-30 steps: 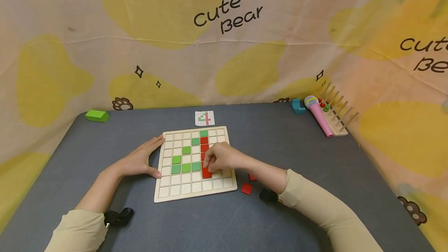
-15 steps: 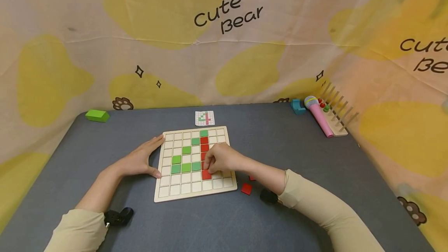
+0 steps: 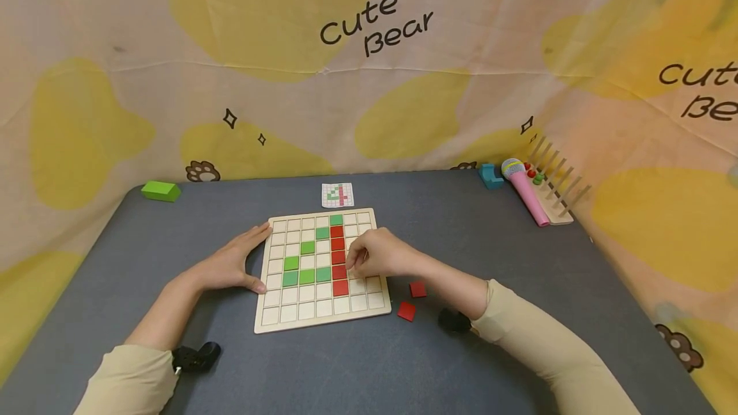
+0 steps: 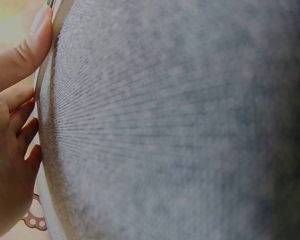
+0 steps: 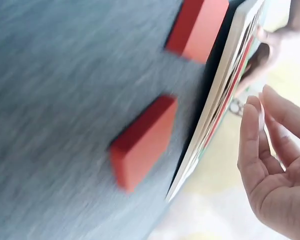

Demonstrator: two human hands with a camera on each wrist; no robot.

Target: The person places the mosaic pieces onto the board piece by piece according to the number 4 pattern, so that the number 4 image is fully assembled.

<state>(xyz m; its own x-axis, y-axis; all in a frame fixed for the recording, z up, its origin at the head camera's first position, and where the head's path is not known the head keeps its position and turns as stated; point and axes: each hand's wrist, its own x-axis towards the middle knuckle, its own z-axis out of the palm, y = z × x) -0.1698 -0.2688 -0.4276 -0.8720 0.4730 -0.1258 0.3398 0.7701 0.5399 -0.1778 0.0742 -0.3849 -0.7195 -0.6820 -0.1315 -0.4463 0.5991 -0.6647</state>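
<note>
A wooden grid board (image 3: pixel 323 324) lies on the table, with green tiles (image 3: pixel 307 247) forming a diagonal and a short row. Beside them runs a column of red tiles (image 3: pixel 337 244). My left hand (image 3: pixel 230 264) rests along the board's left edge, thumb and fingers spread; its thumb (image 4: pixel 37 42) touches the rim in the left wrist view. Over the right part of the board hovers my right hand (image 3: pixel 375 255), fingers loosely bent. The right wrist view shows that hand with nothing held. Two loose red tiles (image 3: pixel 406 311) (image 5: pixel 145 142) lie right of the board.
Behind the board lies a small pattern card (image 3: pixel 337 195). A green block (image 3: pixel 161 191) sits at the far left. Toward the back right are a blue block (image 3: pixel 491 175), a pink toy microphone (image 3: pixel 526 194) and a pegged wooden board (image 3: pixel 558 215). A printed cloth hangs behind.
My right hand has let go of the lowest red tile in the column and moved right and slightly up. The second loose red tile now shows fully. My left hand has stayed in place.
</note>
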